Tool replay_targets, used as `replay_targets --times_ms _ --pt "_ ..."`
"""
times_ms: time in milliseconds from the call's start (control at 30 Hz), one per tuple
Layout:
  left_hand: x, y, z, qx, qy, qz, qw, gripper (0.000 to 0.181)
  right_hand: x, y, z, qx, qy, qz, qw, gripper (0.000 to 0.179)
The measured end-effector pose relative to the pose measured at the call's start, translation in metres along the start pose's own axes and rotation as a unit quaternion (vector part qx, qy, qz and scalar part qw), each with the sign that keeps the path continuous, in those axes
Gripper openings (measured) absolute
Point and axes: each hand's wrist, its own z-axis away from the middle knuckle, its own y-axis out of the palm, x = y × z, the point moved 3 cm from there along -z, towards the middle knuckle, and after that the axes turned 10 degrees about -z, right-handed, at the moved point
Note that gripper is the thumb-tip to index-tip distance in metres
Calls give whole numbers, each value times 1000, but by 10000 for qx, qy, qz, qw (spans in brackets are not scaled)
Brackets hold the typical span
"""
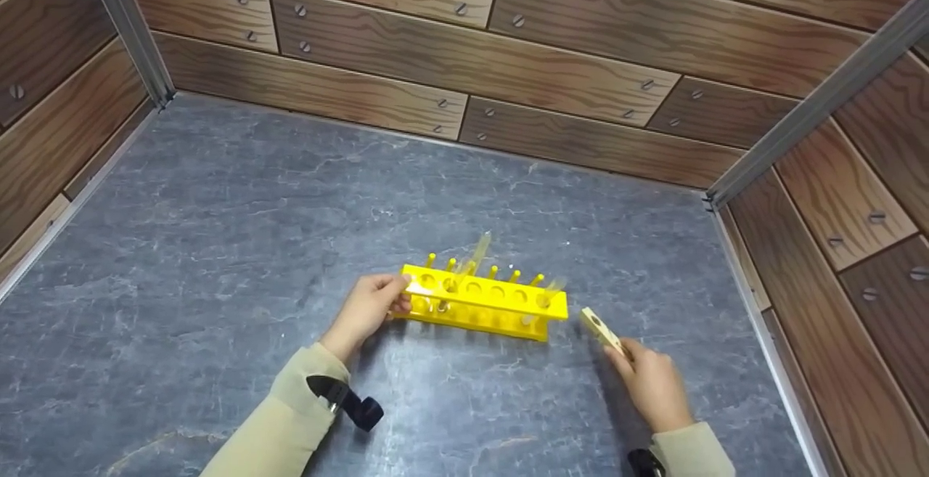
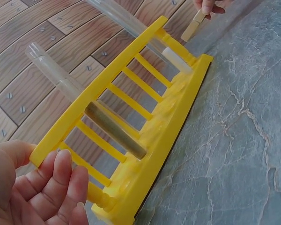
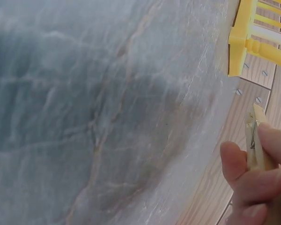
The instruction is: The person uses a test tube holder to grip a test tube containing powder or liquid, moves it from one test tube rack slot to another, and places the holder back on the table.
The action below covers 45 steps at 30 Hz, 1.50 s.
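A yellow test tube rack (image 1: 485, 295) stands on the tabletop in front of me. My left hand (image 1: 369, 310) grips its left end, with the thumb and fingers on the top bar. Two clear test tubes stand in the rack. One test tube (image 2: 114, 130), towards the left end, leans and has brown contents at its bottom. The other test tube (image 2: 177, 59), in the right end hole, holds something white. Off the rack's right end, my right hand (image 1: 655, 384) holds a wooden test tube clamp (image 1: 599, 329) with a metal spring, its tip pointing towards the rack.
The grey marbled tabletop (image 1: 290, 179) extends around the rack. Wood-patterned walls (image 1: 377, 41) enclose it at the back, left and right, with metal posts (image 1: 138, 34) at the corners. A row of yellow pegs (image 1: 516, 275) rises behind the rack's holes.
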Motion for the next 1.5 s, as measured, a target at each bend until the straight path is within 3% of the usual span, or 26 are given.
replay_targets --times_ms 333,600,1233,1500 --pt "2 0 2 36 -113 17 9999 33 1 -2 1 -18 -56 -8 10000 25" --pt "-3 1 0 75 -88 56 9999 32 5 -10 -1 -267 -272 49 9993 26" --pt "0 0 0 79 -135 -28 9999 32 13 -15 -1 -97 -243 -100 9996 20" --pt "2 0 -3 54 -133 189 9997 31 14 -23 1 -230 -309 -73 9992 22"
